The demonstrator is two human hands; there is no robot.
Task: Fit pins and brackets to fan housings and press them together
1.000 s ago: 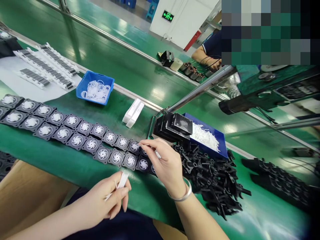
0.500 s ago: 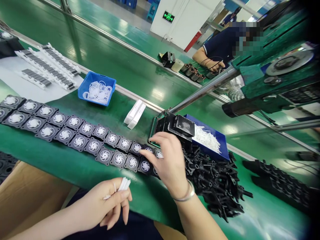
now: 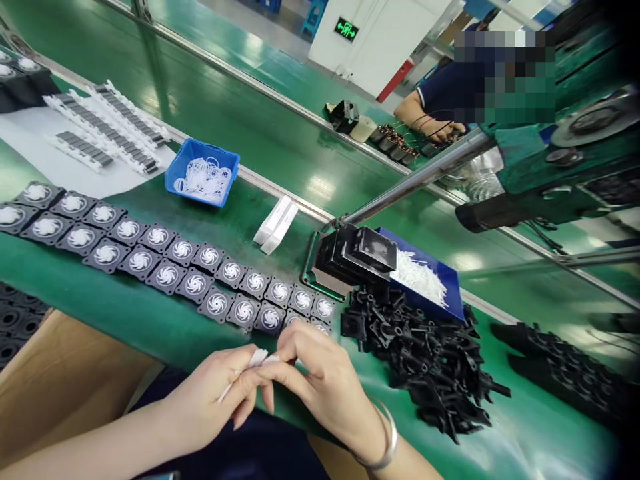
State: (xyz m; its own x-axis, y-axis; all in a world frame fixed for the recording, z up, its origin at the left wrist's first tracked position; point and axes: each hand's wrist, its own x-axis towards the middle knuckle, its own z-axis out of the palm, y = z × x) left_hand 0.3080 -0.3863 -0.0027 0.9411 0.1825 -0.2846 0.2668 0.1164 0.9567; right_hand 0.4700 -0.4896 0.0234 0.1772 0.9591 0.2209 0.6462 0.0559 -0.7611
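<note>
My left hand (image 3: 213, 393) is closed around a small bundle of thin white plastic sticks (image 3: 259, 358), their ends showing above the thumb. Against that bundle, the thumb and forefinger of my right hand (image 3: 325, 377) are pinched together; exactly which sticks they grip is partly hidden. A metal bangle (image 3: 391, 440) circles the right wrist. Just beyond my hands runs a double row of square black frames with white spiral centres (image 3: 194, 285), lying on the green bench (image 3: 165, 320). My right hand covers part of the nearest ones.
A blue tray of white sticks (image 3: 453, 283) stands behind a black block fixture (image 3: 345, 253). Black plastic parts (image 3: 425, 360) are heaped at right. Further back are a blue bin (image 3: 233, 177) of white rings and two white blocks (image 3: 277, 223). A press (image 3: 545, 160) overhangs; a co-worker (image 3: 450, 93) sits opposite.
My right hand has come down and left from above the row of frames to the sticks in my left hand. Its fingers, apart before, are now pinched. The left hand keeps its bundle.
</note>
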